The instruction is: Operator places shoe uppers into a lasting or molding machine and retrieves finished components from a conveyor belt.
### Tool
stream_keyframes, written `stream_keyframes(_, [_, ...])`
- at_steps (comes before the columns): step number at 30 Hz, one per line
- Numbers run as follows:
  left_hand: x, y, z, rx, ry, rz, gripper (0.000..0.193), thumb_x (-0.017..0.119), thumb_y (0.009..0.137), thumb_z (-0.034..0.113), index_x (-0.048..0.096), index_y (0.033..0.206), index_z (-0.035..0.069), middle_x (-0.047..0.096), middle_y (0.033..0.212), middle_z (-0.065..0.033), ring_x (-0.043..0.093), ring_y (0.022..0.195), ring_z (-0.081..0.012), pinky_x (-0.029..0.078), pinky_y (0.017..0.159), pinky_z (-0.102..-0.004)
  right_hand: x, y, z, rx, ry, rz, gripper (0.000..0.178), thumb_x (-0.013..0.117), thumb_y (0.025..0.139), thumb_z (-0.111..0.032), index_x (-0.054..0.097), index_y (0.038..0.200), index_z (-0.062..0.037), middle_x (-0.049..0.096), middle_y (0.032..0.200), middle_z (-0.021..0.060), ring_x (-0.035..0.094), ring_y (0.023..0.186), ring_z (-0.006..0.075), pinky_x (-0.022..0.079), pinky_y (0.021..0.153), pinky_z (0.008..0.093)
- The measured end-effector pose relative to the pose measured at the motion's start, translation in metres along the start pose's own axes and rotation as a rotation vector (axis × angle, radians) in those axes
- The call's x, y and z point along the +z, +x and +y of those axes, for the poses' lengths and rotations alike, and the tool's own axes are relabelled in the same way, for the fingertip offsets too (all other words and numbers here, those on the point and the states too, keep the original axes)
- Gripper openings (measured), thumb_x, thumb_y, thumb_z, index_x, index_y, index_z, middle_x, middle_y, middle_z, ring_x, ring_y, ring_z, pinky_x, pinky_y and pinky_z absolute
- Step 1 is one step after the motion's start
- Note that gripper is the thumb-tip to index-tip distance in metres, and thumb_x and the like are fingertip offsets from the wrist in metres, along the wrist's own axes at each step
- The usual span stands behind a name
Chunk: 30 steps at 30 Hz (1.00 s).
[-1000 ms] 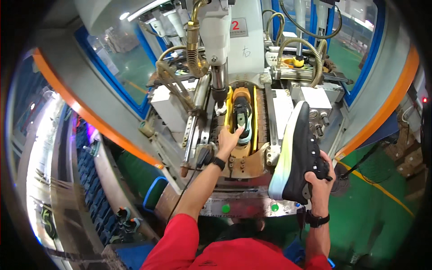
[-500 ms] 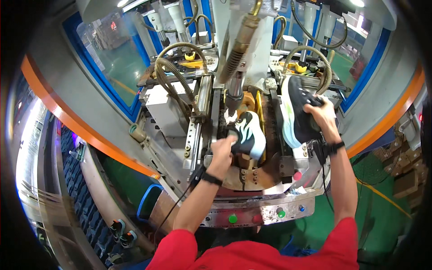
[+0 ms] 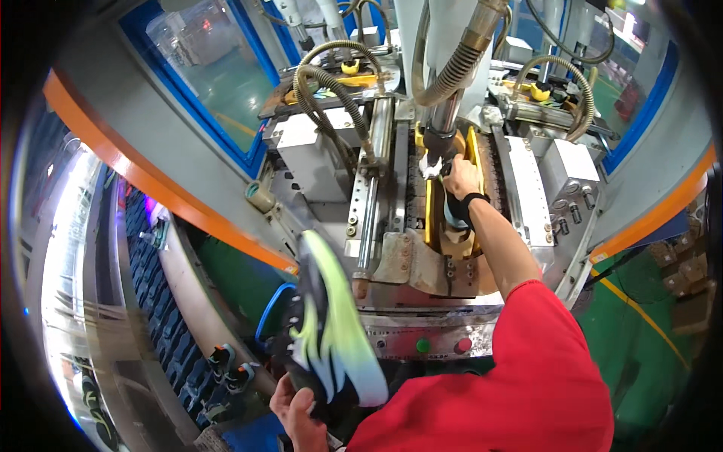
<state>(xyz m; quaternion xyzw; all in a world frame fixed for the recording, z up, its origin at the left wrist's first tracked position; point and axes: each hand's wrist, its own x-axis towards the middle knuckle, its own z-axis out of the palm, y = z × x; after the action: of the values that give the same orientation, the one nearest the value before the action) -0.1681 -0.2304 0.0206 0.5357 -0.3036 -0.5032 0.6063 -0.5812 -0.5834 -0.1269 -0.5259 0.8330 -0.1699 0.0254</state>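
My left hand (image 3: 297, 414) is closed on the heel end of a black sneaker (image 3: 331, 324), held low at the left in front of the machine. The sneaker's thick sole runs from yellow-green to light blue, and its toe points up. My right hand (image 3: 462, 179) reaches into the press station between yellow side plates (image 3: 474, 158), just under the vertical press rod (image 3: 444, 124). It is closed around the upper of a second sneaker (image 3: 453, 215). My hand and wrist hide most of that sneaker; a dark part and a light blue sole edge show.
White boxes flank the station, the left one (image 3: 312, 154) beside ribbed hoses (image 3: 331, 83). Green (image 3: 423, 345) and red (image 3: 462, 345) buttons line the front panel. At the left runs a dark conveyor belt (image 3: 162, 301) with several shoes by it; cardboard boxes (image 3: 689, 279) lie far right.
My left hand has left the station and now holds a sneaker low at the left. My right hand has moved from the right side into the station with a sneaker. The view has shifted left.
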Motion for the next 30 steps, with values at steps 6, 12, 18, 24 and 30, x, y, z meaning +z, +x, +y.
stream_keyframes(6, [-0.023, -0.045, -0.016, 0.099, -0.111, 0.248, 0.032, 0.062, 0.080, 0.008, 0.060, 0.108, -0.009, 0.068, 0.096, -0.0127, 0.068, 0.083, -0.0202, 0.055, 0.078, -0.0299, 0.001, -0.017, 0.005, 0.062, 0.129, -0.047, 0.085, 0.075, 0.070, -0.022, 0.028, 0.134, 0.0086, 0.060, 0.108, 0.0335, 0.067, 0.097, 0.0403, 0.056, 0.081, 0.0462])
stream_keyframes(12, [-0.031, -0.080, -0.041, 0.005, -0.039, 0.396, 0.029, 0.061, 0.085, 0.017, 0.062, 0.105, -0.004, 0.066, 0.092, -0.0076, 0.065, 0.080, -0.0164, 0.053, 0.070, -0.0276, -0.087, -0.196, 0.012, -0.654, 0.554, 0.362, 0.048, 0.061, 0.074, 0.001, 0.049, 0.120, 0.0054, 0.055, 0.119, 0.0270, 0.055, 0.109, 0.0431, 0.047, 0.093, 0.0453])
stream_keyframes(18, [-0.003, -0.101, -0.065, -0.077, -0.113, 0.496, 0.022, 0.066, 0.083, 0.025, 0.063, 0.093, 0.006, 0.062, 0.085, -0.0017, 0.062, 0.073, -0.0152, 0.049, 0.059, -0.0277, -0.028, -0.360, 0.012, -0.749, 0.815, -0.165, 0.030, 0.065, 0.072, -0.004, 0.057, 0.101, -0.0026, 0.057, 0.101, 0.0154, 0.057, 0.094, 0.0339, 0.052, 0.079, 0.0405])
stream_keyframes(24, [0.017, -0.143, -0.073, -0.099, -0.157, 0.532, 0.022, 0.066, 0.082, 0.020, 0.062, 0.097, 0.004, 0.065, 0.088, -0.0050, 0.067, 0.074, -0.0180, 0.054, 0.060, -0.0296, 0.113, -0.384, 0.032, -0.840, 0.346, -0.366, 0.023, 0.058, 0.080, -0.013, 0.055, 0.101, -0.0047, 0.054, 0.102, 0.0131, 0.054, 0.102, 0.0328, 0.050, 0.081, 0.0430])
stream_keyframes(30, [0.010, -0.178, -0.080, -0.073, -0.220, 0.593, 0.023, 0.067, 0.083, 0.019, 0.063, 0.100, 0.003, 0.067, 0.096, -0.0069, 0.067, 0.088, -0.0220, 0.055, 0.079, -0.0381, 0.125, -0.376, 0.024, -0.802, 0.325, -0.424, 0.022, 0.055, 0.081, -0.013, 0.056, 0.103, -0.0100, 0.052, 0.111, 0.0117, 0.050, 0.111, 0.0328, 0.049, 0.084, 0.0456])
